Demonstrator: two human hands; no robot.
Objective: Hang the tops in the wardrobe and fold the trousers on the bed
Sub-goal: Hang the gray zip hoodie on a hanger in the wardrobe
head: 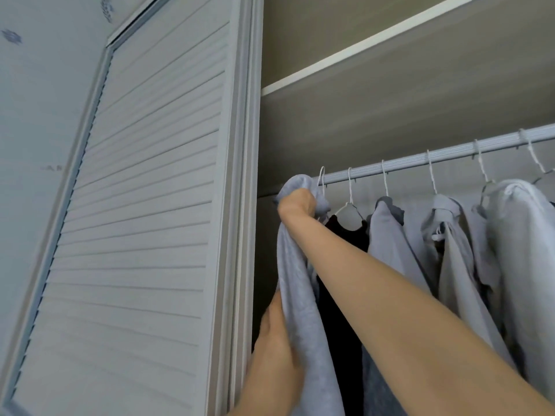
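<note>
Grey top [300, 295] bunched in the right hand [297, 204] at the rail [435, 156], left hand [274, 322] gripping its hem — an unseated hook could drop it.

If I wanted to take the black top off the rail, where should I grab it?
Probably grab the white hanger by its thin neck, just above the black top, not the cloth. Come from the front and lift the hook up off the rail. The grey top held by the right hand crowds its left side, so the front is freer.
</note>
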